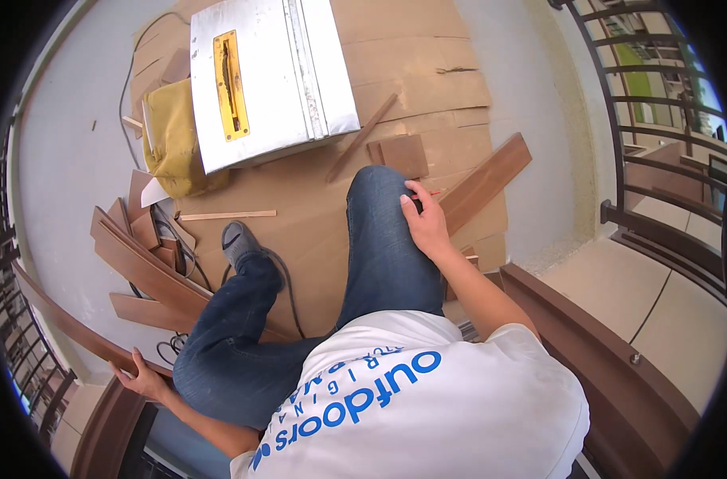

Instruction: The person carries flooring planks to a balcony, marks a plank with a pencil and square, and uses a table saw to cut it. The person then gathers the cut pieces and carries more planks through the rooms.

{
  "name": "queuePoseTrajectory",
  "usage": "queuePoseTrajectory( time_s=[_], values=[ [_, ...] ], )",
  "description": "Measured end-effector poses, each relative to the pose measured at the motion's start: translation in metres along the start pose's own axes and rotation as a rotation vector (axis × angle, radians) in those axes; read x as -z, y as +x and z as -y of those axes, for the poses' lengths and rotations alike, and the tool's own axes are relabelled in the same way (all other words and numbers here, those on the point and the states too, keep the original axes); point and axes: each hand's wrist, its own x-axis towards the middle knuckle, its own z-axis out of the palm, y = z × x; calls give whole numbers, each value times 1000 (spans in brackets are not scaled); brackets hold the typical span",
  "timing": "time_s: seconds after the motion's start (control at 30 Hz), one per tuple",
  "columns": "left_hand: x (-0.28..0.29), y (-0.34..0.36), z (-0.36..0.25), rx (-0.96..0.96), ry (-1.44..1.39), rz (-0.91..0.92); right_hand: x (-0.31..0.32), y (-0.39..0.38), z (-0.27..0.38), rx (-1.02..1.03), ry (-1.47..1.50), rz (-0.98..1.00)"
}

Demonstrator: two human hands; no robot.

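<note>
My left hand (144, 377) grips a long brown wood board (75, 319) at the lower left, beside my bent left leg. My right hand (425, 223) rests on my right knee (375, 199), fingers curled round a small red-and-black item (418, 196) that is mostly hidden. A wide brown board (479, 180) lies just beyond that hand, with smaller wood pieces (399, 156) beside the knee.
A white-topped machine (280, 72) with a yellow slotted plate sits on cardboard (411, 64), beside a yellow bag (172, 128). Loose boards (144, 267), cables (292, 295) and a thin strip (228, 215) lie around my feet. Metal railings (667, 144) and brown frames (595, 359) border the space.
</note>
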Motion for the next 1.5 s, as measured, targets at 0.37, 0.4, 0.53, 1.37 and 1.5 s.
queuePoseTrajectory(
  time_s=[0.37, 0.4, 0.53, 1.37, 1.5],
  values=[
    [151, 122, -166, -423, -631, -431, -7, -14, 36, 511, -78, -3],
    [169, 151, -155, -465, -676, -390, -13, -16, 39, 557, -56, 38],
    [196, 209, -177, -473, -916, -168, -28, -21, 53, 582, 31, 128],
    [79, 83, -290, -260, -1747, 1110, 8, -52, 91, 679, 710, 402],
    [-9, 68, -296, 128, -1821, 696, 38, -17, 102, 478, 933, 268]
  ],
)
